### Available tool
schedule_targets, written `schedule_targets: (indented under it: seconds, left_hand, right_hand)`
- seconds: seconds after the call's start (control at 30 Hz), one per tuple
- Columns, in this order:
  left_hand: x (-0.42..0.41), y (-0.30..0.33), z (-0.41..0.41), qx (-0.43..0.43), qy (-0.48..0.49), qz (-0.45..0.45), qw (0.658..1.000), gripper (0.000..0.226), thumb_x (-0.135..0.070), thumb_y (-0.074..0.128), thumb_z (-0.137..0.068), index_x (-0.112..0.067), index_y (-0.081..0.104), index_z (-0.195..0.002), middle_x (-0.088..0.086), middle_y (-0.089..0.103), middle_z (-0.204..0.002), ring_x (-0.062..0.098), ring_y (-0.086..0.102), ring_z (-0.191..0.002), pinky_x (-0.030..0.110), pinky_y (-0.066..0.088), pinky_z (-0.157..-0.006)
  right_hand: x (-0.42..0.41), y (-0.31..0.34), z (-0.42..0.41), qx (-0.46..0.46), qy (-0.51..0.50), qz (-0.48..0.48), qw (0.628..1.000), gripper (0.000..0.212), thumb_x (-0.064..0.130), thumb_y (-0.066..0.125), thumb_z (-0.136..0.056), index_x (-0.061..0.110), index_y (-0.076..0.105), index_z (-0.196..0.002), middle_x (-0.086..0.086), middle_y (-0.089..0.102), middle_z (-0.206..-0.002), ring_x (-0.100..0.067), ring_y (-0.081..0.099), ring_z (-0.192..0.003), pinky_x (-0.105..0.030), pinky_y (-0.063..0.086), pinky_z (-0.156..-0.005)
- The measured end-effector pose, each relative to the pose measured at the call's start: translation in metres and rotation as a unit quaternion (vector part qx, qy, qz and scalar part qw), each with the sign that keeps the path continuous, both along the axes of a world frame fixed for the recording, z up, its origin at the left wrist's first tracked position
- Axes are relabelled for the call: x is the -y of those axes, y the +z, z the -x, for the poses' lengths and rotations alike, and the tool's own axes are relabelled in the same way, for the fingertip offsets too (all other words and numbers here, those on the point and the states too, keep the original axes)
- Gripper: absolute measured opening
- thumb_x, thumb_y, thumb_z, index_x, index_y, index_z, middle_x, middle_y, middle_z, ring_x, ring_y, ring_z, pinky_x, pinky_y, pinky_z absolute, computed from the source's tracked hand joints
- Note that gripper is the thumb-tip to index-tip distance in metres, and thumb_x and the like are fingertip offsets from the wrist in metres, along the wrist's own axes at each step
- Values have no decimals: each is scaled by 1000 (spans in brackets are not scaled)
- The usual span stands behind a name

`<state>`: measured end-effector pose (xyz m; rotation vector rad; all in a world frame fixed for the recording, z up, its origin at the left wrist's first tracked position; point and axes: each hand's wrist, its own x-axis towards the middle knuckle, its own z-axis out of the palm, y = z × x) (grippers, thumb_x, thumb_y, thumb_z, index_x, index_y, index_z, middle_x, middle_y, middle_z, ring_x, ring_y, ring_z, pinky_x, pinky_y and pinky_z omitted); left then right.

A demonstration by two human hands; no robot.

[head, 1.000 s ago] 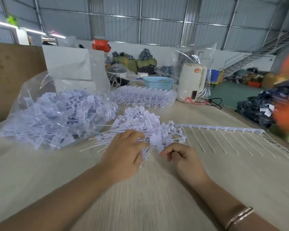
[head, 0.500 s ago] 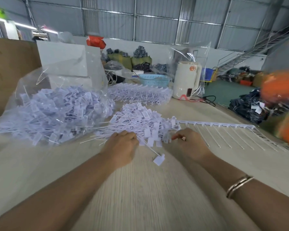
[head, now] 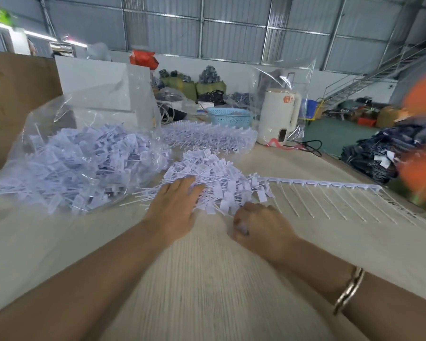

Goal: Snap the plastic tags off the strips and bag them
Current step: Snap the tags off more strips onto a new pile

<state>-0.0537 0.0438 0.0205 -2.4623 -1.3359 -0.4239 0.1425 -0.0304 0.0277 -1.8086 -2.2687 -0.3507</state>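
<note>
Big warehouse, corrugated metal wall with grey framing all round. Strip light glowing top left. Pale wood-grain surface up front, brown board standing at left edge. White box at back. Behind that: blue basket, cream kettle-type appliance with black cord beside it. Green sacks against white lower wall. Metal stairs far right, green floor below. Dark bundles piled right, orange blur beyond.
</note>
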Motion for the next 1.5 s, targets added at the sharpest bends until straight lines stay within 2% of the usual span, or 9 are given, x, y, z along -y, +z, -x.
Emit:
schedule_targets:
  seconds: [0.2, 0.37, 0.5, 0.67, 0.8, 0.93, 1.23, 1.37, 1.5]
  left_hand:
    - [-12, 2, 22, -19, 49, -5, 999, 61, -38, 39, -95, -26, 10, -148, -4, 14, -154, 17, 11, -142, 33, 8, -113]
    - [-1, -4, 15, -19, 26, -20, 999, 66, -33, 43, -90, -24, 14, -148, -2, 17, -152, 17, 11, -141, 34, 3, -113]
    - [6, -3, 7, -19, -20, -8, 1000, 66, -33, 43, -86, -26, 18, -147, -2, 16, -153, 15, 10, -141, 35, 2, -114]
    - [19, -3, 0, -1, -55, -1, 998, 60, -33, 39, -88, -27, 24, -145, -2, 15, -154, 15, 9, -141, 34, 6, -112]
    - [42, -9, -12, 0, -111, -6, 994, 55, -26, 52, -85, -24, 40, -139, 3, 34, -147, 22, 27, -137, 36, 20, -110]
    - [56, -13, -15, 60, -148, -27, 987, 44, -13, 77, -66, -18, 68, -109, 3, 64, -115, 23, 61, -107, 37, 49, -87]
    - [50, -19, -14, 97, -153, -21, 983, 33, -19, 55, -78, -24, 66, -109, -3, 62, -114, 18, 58, -109, 32, 48, -87]
    - [50, -21, -14, 110, -155, -17, 982, 34, -13, 67, -75, -21, 67, -108, 0, 62, -115, 21, 59, -108, 35, 48, -86]
    - [52, -19, -14, 111, -146, -11, 983, 33, -10, 68, -76, -18, 67, -108, 2, 63, -115, 24, 59, -107, 36, 46, -86]
  right_hand:
    - [-53, 39, -14, -42, 50, -70, 995, 32, 13, 55, -87, 15, 57, -119, -6, 55, -120, -27, 57, -99, -32, 42, -80]
    - [-84, 9, -1, 4, 38, -39, 998, 27, 25, 46, -93, 17, 61, -114, -4, 62, -120, -25, 55, -112, -31, 34, -91]
    - [-77, 0, -7, -17, 60, -31, 998, 37, 32, 45, -95, 27, 53, -130, 4, 40, -147, -15, 35, -135, -31, 15, -110]
    - [-56, 21, -44, -165, 14, -150, 975, 25, 12, 53, -89, 17, 69, -107, -5, 66, -113, -28, 59, -103, -42, 45, -91]
    - [-66, 19, -82, -151, -155, -69, 974, 26, 16, 47, -90, 19, 65, -109, -6, 62, -112, -26, 54, -104, -38, 42, -89]
    - [-101, 4, -98, -86, -233, 54, 967, 34, 24, 44, -93, 19, 52, -126, -7, 51, -128, -28, 49, -116, -41, 40, -96]
    - [-156, -14, -122, -47, -216, 102, 970, 40, 29, 43, -91, 21, 46, -131, -4, 44, -135, -26, 41, -128, -51, 11, -113]
    - [-137, -10, -135, -77, -157, 49, 983, 32, 23, 49, -92, 15, 57, -122, -10, 48, -122, -29, 51, -114, -41, 33, -104]
    - [-106, 16, -133, -136, -104, -48, 984, 27, 29, 55, -92, 14, 64, -113, -9, 61, -103, -28, 57, -100, -37, 38, -91]
